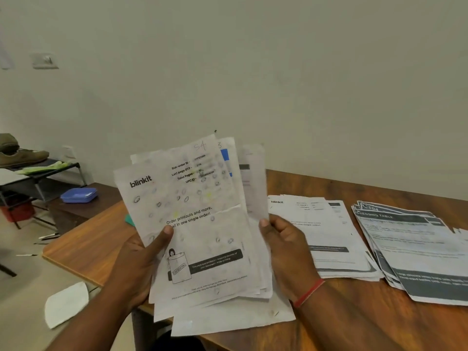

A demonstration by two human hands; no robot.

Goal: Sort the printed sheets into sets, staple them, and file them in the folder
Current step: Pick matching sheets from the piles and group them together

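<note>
I'm mid-sort: my left hand [141,259] and right hand [283,247] each grip a side of the fanned stack of sheets [202,224] above the desk [354,325]. A white pile [329,236] and a dark-banded pile [417,249] lie sorted at my right. Stapling and filing look undone to me.

"What's behind the table?"

"A plain pale wall [304,72], with a switch plate [45,61] high on the left. The wood-grain table [354,325] meets it."

"And to the left?"

"A black metal rack [54,172] carrying olive shoes [24,155]. Beside it is a dark low bench [83,211] with a blue lidded box [79,195] on top. The floor [22,295] is pale, and the white scrap [67,304] there may be cloth."
</note>
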